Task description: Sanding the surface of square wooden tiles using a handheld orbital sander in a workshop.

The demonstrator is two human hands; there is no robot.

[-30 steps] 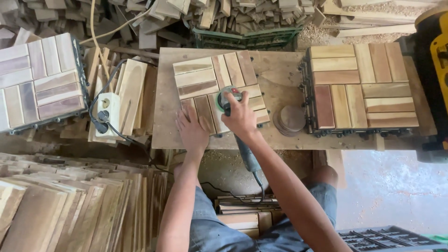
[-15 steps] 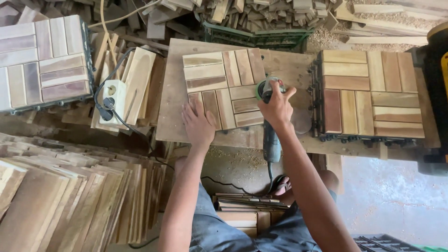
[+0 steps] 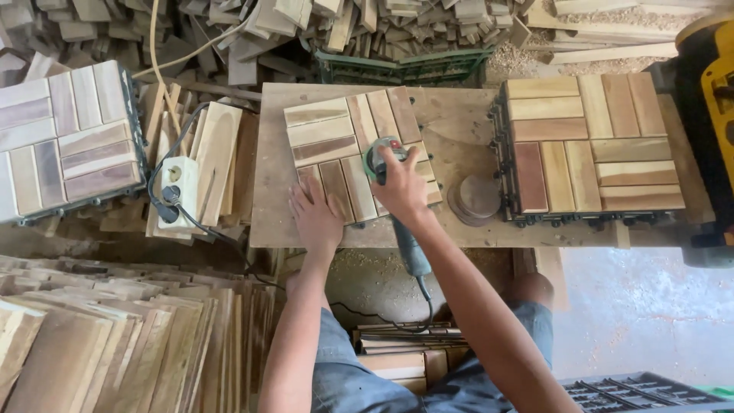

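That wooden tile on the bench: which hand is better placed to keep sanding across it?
The right hand, probably: it grips the green sander on the wooden tile. The left hand lies flat on the tile's near edge.

Evenly lit by soft daylight, bright but not harsh. No hard glare anywhere; only a pale washed-out patch on the concrete floor (image 3: 650, 321) at lower right. Faint, short shadows under the right hand (image 3: 399, 187) and along the near edge of the workbench (image 3: 459, 229). Darker under the bench. Sharp across the middle; slightly soft on the wood pile (image 3: 306, 30) at the top. Mild wide-angle bending toward the edges.
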